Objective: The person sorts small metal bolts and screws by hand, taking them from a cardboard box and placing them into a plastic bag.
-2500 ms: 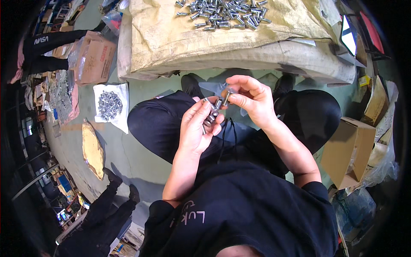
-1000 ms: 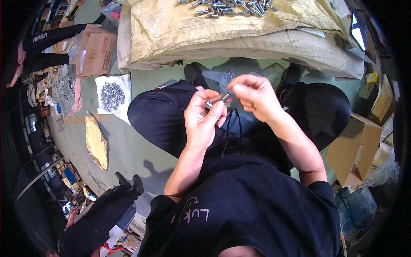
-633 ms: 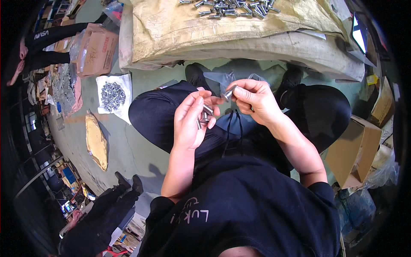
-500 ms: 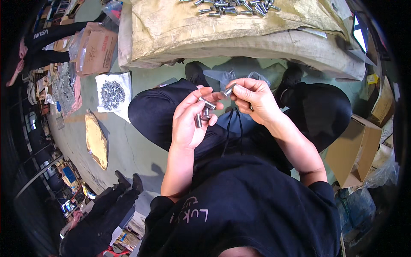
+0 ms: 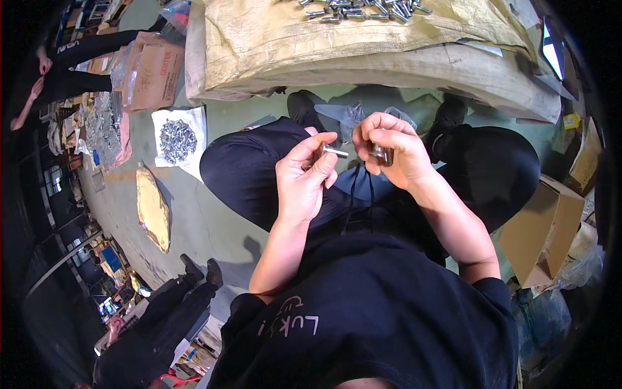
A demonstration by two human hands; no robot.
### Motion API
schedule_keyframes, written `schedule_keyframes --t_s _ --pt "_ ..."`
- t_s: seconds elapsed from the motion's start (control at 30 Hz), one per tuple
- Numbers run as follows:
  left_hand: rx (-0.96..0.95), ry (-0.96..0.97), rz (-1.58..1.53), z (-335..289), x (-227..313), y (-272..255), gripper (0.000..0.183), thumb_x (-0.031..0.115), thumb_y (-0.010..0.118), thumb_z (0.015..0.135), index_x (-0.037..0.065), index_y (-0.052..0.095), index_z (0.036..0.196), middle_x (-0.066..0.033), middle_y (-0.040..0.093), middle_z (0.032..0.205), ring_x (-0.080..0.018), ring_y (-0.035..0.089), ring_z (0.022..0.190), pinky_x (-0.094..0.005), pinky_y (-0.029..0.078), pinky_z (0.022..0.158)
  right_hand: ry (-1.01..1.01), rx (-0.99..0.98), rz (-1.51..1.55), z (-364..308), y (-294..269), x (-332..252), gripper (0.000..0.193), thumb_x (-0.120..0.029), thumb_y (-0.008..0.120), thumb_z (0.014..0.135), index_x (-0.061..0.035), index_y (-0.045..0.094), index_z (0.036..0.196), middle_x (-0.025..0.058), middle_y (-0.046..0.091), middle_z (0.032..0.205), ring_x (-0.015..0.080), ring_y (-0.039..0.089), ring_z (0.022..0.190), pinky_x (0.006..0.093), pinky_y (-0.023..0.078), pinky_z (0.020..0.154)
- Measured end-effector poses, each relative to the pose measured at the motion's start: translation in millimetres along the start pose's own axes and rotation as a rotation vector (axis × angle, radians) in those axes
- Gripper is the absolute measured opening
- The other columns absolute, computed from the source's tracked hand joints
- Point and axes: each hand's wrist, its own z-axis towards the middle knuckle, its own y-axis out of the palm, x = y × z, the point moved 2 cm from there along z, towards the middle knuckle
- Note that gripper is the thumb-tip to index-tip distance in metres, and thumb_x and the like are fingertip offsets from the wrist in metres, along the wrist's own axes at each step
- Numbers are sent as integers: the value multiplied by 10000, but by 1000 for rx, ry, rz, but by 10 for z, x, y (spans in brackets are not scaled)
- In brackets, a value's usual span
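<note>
In front of my lap, my left hand pinches a shiny, bolt-like metal pin between thumb and fingers, its shaft pointing right. A short gap away, my right hand is curled round similar metal pins; how many it holds is partly hidden by the fingers. Beyond both hands, a loose pile of the same pins lies on the yellowish woven sheet covering a raised surface.
At the left, a white sheet bears a heap of small metal parts, near a cardboard box and a yellowish flat piece. An opened carton stands at my right. Clear plastic bags lie between my feet. Two other people are at the left.
Several pins lay in my left hand and one was pinched in my right. Now a single pin shows in my left hand, while my right fingers are wrapped round pins. The hands have drawn apart.
</note>
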Motion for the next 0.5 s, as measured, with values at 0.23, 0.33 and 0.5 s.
schedule_keyframes --t_s 0.23,0.33,0.5 --pt "24 138 240 -24 58 80 275 -9 635 740 -27 578 1008 7 507 697 -37 423 539 -155 328 450 220 -73 -132 -46 52 83 186 -169 598 806 7 567 859 50 541 682 79 484 507 175 331 358" --pt "24 139 253 -20 40 65 279 -5 632 744 -28 574 1016 3 514 704 -40 429 541 -157 332 451 242 -94 -128 -57 77 102 190 -124 630 775 24 568 877 52 546 678 84 488 509 180 335 363" --pt "-42 52 97 -21 9 3 298 49 601 782 -10 546 1069 -19 556 784 -61 454 586 -192 359 466 136 -28 -225 -62 76 102 163 -124 630 776 21 576 829 47 545 642 77 480 492 178 310 372"
